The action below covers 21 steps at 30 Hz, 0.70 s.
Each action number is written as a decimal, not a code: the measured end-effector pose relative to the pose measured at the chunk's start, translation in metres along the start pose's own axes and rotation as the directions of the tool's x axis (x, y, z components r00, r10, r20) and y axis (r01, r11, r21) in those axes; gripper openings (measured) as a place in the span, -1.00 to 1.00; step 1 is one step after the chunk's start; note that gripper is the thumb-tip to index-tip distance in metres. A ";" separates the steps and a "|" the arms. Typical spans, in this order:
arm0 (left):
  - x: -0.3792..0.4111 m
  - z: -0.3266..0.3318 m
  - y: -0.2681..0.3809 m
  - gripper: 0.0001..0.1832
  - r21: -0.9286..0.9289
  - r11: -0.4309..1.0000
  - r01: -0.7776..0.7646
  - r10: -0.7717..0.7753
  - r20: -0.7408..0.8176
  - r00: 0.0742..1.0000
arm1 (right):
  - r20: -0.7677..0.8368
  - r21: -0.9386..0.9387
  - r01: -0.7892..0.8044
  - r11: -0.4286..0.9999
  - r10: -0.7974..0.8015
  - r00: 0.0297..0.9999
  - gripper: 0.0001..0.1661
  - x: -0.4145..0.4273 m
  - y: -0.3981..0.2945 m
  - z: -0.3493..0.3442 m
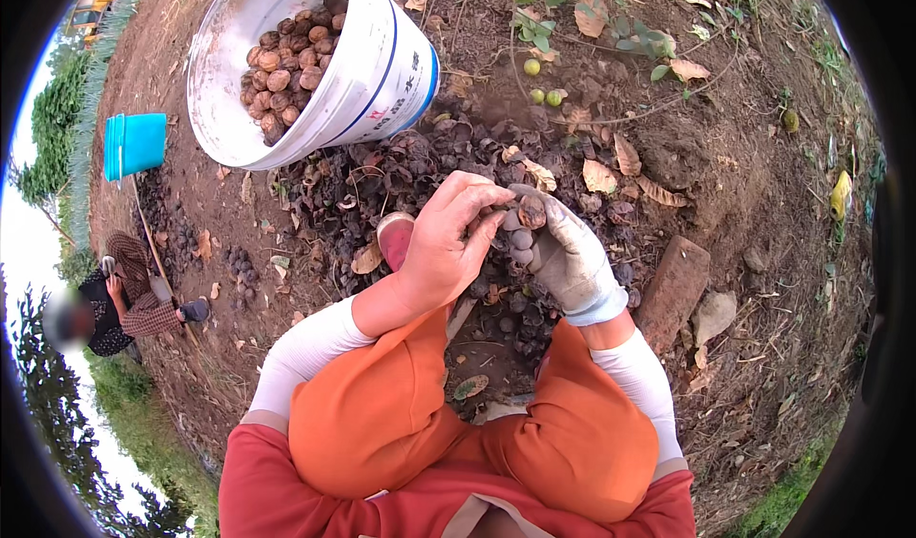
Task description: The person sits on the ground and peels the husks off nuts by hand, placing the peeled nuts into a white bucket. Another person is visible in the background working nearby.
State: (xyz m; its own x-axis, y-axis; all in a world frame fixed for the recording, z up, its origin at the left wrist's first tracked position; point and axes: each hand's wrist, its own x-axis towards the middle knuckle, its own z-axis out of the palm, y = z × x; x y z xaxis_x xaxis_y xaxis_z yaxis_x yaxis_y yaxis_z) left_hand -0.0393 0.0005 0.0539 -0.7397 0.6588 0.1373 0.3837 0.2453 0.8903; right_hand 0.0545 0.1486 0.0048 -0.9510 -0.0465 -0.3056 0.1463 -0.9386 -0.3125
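My right hand, in a dirty pale work glove (572,259), grips a brown walnut (532,211) between thumb and fingers. My bare left hand (454,234) reaches in from the left, its thumb and forefinger pinched close to the glove's fingertips; whether a scrap of husk is between them I cannot tell. Dark glove fingertips show just below the walnut. Beneath both hands lies a heap of dark walnut husks (401,173). Beyond my left hand, a tilted white plastic bucket (379,73) holds many shelled-looking brown walnuts in their shells (279,80).
A brick (674,287) and a stone (714,316) lie right of my glove. Green fruits (532,66) and dry leaves dot the soil ahead. Far left, another person (136,295) sits by a stick (154,245), dark nuts and a blue bucket (136,144). A red shoe (395,237) shows beside my left hand.
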 end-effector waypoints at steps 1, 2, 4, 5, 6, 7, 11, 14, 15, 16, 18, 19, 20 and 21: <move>0.001 0.000 0.001 -0.70 0.019 0.999 -0.039 0.039 0.014 0.999 | 0.004 0.016 -0.010 1.000 0.010 1.000 -0.38 0.000 0.001 -0.002; 0.002 0.000 0.001 -0.69 0.037 0.996 -0.078 0.077 0.028 0.997 | 0.002 0.020 -0.015 1.000 0.015 1.000 -0.40 0.000 0.002 -0.004; 0.005 0.000 0.000 -0.70 0.097 0.984 -0.149 0.145 0.041 0.989 | 0.002 0.030 -0.026 0.999 0.026 1.000 -0.44 -0.001 0.005 -0.007; 0.005 0.000 -0.001 -0.70 0.110 0.979 -0.173 0.170 0.041 0.985 | 0.003 0.025 -0.033 0.999 0.033 0.999 -0.46 -0.001 0.005 -0.006; 0.005 0.001 -0.004 -0.70 0.124 0.972 -0.197 0.194 0.041 0.980 | 0.003 0.021 -0.040 0.999 0.040 0.999 -0.48 -0.002 0.005 -0.004; 0.005 0.001 -0.006 -0.70 0.137 0.966 -0.221 0.218 0.043 0.975 | 0.004 0.017 -0.047 0.999 0.047 0.999 -0.49 -0.002 0.005 -0.003; 0.006 0.000 -0.007 -0.73 0.180 0.944 -0.276 0.268 0.070 0.961 | -0.038 -0.045 -0.050 0.998 0.048 0.998 -0.52 -0.005 0.007 -0.005; 0.008 0.001 -0.005 -0.76 0.187 0.938 -0.291 0.279 0.087 0.956 | -0.078 -0.102 -0.034 0.994 0.026 0.997 -0.52 -0.006 0.007 -0.005; 0.008 0.002 -0.003 -0.77 0.189 0.938 -0.292 0.278 0.097 0.955 | -0.083 -0.119 -0.029 0.993 0.019 0.996 -0.53 -0.006 0.006 -0.006; 0.008 0.002 -0.003 -0.78 0.190 0.937 -0.294 0.278 0.107 0.955 | -0.087 -0.135 -0.024 0.991 0.012 0.996 -0.53 -0.006 0.005 -0.006; 0.008 0.003 -0.007 -0.77 0.198 0.920 -0.338 0.319 0.123 0.940 | -0.088 -0.142 -0.027 0.989 0.014 0.996 -0.53 -0.007 0.005 -0.007; 0.008 0.004 -0.009 -0.77 0.201 0.911 -0.360 0.339 0.130 0.932 | -0.088 -0.146 -0.028 0.989 0.016 0.996 -0.53 -0.007 0.005 -0.007; 0.008 0.004 -0.010 -0.75 0.213 0.903 -0.372 0.352 0.130 0.927 | -0.089 -0.148 -0.026 0.989 0.013 0.996 -0.53 -0.006 0.005 -0.006; 0.009 0.004 -0.010 -0.74 0.224 0.896 -0.384 0.363 0.130 0.923 | -0.093 -0.149 -0.023 0.989 0.009 0.996 -0.53 -0.007 0.005 -0.006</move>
State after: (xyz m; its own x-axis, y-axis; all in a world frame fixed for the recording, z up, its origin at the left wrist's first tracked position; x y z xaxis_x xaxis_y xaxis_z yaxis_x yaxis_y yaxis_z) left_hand -0.0475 0.0065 0.0442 -0.4714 0.7891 0.3939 0.7516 0.1257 0.6476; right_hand 0.0632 0.1460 -0.0003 -0.9203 -0.0233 -0.3905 0.2071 -0.8758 -0.4359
